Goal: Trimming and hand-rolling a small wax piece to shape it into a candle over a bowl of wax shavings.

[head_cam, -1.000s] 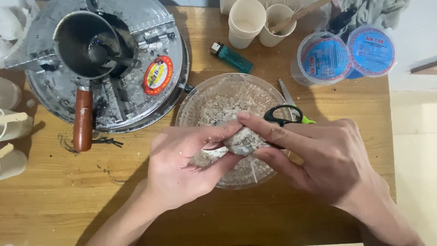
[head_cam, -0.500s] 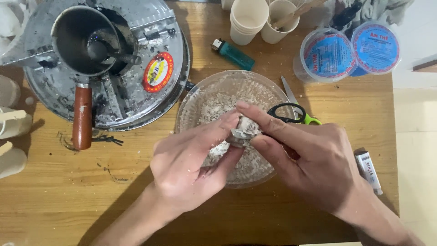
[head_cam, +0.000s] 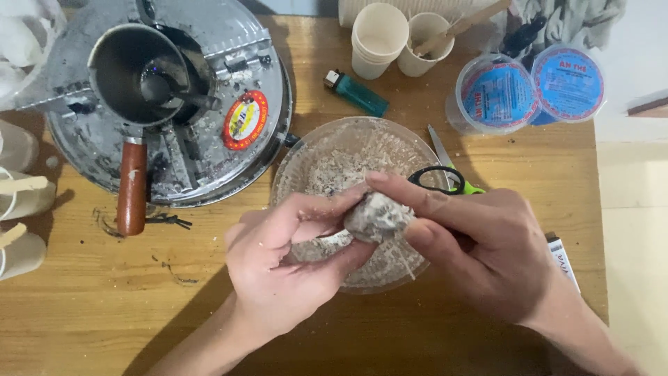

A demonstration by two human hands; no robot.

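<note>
At the far left edge, pale cups with wooden sticks (head_cam: 19, 191) are seen on the wooden table (head_cam: 104, 313). Beside them, a round metal stove (head_cam: 229, 167) is topped by a small metal pot (head_cam: 136, 66) with a brown wooden handle (head_cam: 131, 188). A grey-white lump (head_cam: 377, 217) is gripped between the left hand (head_cam: 289, 264) and the right hand (head_cam: 490, 254), fingers of both closed around it, directly above a clear bowl (head_cam: 306, 157) of pale shavings, part of which is hidden by the hands. Behind the bowl, a teal lighter (head_cam: 356, 92) and stacked paper cups (head_cam: 377, 38) are placed. Black-handled scissors (head_cam: 445, 174) are partly covered by the right fingers. Two lidded plastic tubs (head_cam: 529, 87) are set at the far right, and a white lighter (head_cam: 562, 259) is found by the right wrist
</note>
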